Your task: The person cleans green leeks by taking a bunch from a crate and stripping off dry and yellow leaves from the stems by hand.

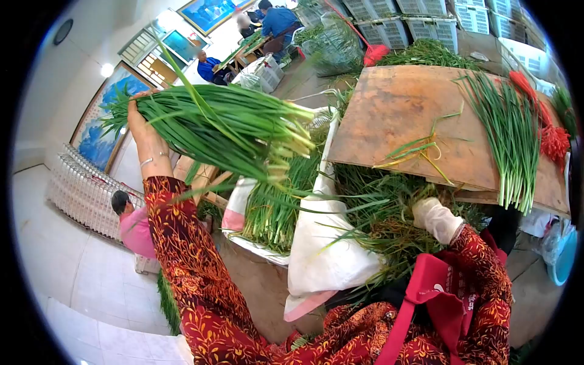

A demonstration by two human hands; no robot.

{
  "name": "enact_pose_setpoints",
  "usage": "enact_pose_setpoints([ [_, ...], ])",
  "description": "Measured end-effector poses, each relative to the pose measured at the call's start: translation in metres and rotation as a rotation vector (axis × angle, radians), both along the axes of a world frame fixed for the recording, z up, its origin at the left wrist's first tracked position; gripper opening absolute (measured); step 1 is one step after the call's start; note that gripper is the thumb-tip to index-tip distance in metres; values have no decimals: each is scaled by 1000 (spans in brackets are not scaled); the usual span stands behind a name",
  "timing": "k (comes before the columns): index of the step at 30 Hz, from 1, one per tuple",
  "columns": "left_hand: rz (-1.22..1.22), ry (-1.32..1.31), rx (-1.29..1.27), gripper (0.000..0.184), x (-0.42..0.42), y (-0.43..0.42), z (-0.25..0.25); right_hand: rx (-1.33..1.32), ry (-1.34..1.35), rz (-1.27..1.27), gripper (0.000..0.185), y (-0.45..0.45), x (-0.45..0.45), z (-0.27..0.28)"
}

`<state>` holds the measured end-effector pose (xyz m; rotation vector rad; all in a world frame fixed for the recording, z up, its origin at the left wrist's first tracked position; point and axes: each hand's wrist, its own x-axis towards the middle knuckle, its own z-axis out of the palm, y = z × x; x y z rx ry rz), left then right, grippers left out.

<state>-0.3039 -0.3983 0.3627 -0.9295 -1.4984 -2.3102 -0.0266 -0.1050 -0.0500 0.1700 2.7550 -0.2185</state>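
My left hand (140,102), bare with a bracelet at the wrist, is raised high on the left. Its fingers are wrapped round the leafy end of a thick bunch of garlic chives (225,125), whose pale cut ends point right. In a white glove, my right hand (437,220) is low beside a heap of loose trimmed leaves (389,210), below the board's front edge. Its fingers are too unclear to show a grip. A second bunch of chives (508,140) lies on the wooden board (395,103), near several yellowed leaves (420,152).
Red ties (550,140) hang at the board's right. A white crate (331,137) holding more chives, with a white sack (328,243) over its side, stands before me. Stacked crates (432,30) are behind. A person in pink (137,231) sits at left; others sit farther back.
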Motion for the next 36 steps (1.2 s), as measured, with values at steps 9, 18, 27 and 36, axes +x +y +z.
enact_pose_setpoints([
  [9, -331, 52, -22, 20, 1, -11, 16, -1147, 535, 84, 61, -76, -61, 105],
  [18, -13, 167, -41, 25, 56, 28, 2, -1874, 25, 178, 40, -101, -65, 122],
  [27, 120, 23, 22, 26, 31, 15, 5, -1154, 329, -52, 48, -47, 7, 103],
  [36, -49, -42, 55, 20, 13, 18, 3, -1591, 376, -170, 43, -49, -17, 120],
])
